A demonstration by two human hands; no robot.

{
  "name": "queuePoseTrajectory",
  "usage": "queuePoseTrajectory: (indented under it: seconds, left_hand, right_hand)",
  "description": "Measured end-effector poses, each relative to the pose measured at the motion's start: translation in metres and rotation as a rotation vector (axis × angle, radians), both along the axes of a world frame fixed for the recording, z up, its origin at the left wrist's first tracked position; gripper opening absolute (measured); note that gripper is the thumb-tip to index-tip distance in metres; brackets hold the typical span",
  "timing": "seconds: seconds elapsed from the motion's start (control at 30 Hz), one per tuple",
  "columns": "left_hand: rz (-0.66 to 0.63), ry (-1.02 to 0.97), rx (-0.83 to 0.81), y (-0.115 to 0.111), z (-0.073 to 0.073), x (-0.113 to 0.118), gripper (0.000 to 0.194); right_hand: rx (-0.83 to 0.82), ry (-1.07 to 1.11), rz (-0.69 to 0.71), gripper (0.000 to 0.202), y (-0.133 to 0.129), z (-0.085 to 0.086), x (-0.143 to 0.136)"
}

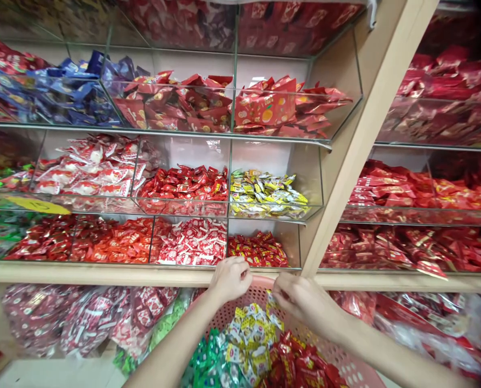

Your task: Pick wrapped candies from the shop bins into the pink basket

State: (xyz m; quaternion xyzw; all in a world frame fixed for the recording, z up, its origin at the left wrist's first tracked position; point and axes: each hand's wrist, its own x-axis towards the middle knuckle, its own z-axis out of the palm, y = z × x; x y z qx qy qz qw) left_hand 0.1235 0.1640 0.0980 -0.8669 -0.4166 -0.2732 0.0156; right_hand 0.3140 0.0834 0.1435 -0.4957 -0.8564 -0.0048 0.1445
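A pink basket (pixel 260 293) is sitting closest to the camera, at the bottom middle, w/ its far rim just under the front edge of the lowest shelf (pixel 103 274). It is holding small wrapped candies: green ones (pixel 203 364) at its left, yellow-and-white ones (pixel 248 337) in the middle, red ones (pixel 300 364) at its right.

Both arms are reaching up & forward over the basket, forearms bare, coming in from the bottom left & bottom right. The left hand (pixel 229 279) is sitting at the basket's far rim, back of hand facing the camera, fingers curled in tight; can't tell if it is gripping the rim or a candy. The right hand (pixel 300 300) is just beside it, near the same rim, wrist bent, thumb & fingers pinching narrow on a yellow-and-white candy wrapper (pixel 271 304) at the top of the pile.

Under the shelf edge, big clear bags of candy (pixel 90 318) are lying at the left.

Farther back, clear bins are sitting in rows on the shelves. Right behind the hands a bin of red-and-yellow candies (pixel 258 250) is sitting at the right end of the lowest row. One row up, yellow candies (pixel 264 194) are filling the right bin. Higher still, blue packs (pixel 62 91) are at the left.
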Motion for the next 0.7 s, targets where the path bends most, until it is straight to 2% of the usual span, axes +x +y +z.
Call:
queuePoseTrajectory:
  seconds: [0.07,0.13,0.23,0.43,0.6,0.7]
  left_hand:
    - [0.008,0.001,0.001,0.0,0.0,0.0,0.019]
    - [0.009,0.002,-0.005,0.0,0.0,0.0,0.019]
    - [0.003,0.001,-0.014,0.001,-0.001,0.0,0.018]
    - [-0.011,-0.011,-0.007,0.001,-0.002,-0.001,0.02]
    - [-0.015,-0.009,0.006,0.002,-0.002,0.0,0.018]
    - [-0.01,-0.014,0.009,0.002,-0.003,0.0,0.016]
  right_hand:
    - [-0.056,-0.083,-0.047,0.016,0.004,-0.02,0.001]
    - [-0.085,-0.15,-0.111,0.016,0.007,-0.031,-0.001]
    - [-0.123,-0.219,-0.186,0.015,0.009,-0.035,-0.007]
    - [-0.146,-0.283,-0.249,0.02,0.019,-0.039,-0.027]
    - [-0.108,-0.305,-0.231,0.022,0.026,-0.059,-0.039]
    - [-0.079,-0.274,-0.211,0.016,0.024,-0.061,-0.042]
